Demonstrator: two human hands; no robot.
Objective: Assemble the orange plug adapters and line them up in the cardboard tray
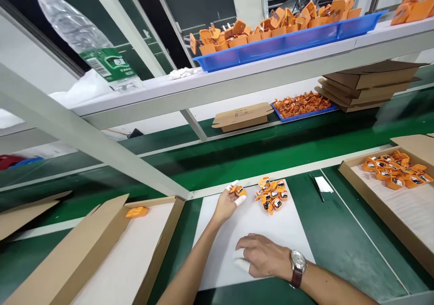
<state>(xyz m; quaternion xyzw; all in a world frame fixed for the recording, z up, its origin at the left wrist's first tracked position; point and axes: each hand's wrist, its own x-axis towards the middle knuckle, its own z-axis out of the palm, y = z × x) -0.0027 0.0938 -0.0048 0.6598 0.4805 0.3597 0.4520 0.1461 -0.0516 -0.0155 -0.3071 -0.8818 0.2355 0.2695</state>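
My left hand point(226, 206) reaches over the white sheet point(224, 255) and is closed on a small orange plastic case point(240, 191) with its lid open, held between fingertips in white finger cots. Just right of it lies a cluster of similar orange cases point(272, 194) with dark and silvery parts inside. Lower down, my right hand point(261, 256) hovers over or rests on the sheet, fingers loosely bent and apart. Nothing shows between its fingers, two of which wear white cots. A watch is on that wrist.
An open cardboard box point(149, 255) on the left holds an orange piece point(137, 212). Another box point(376, 223) on the right holds several orange cases. Tweezers point(317, 188) lie by a white scrap. Above, a shelf carries a blue tray point(271, 47) and a bottle point(111, 63).
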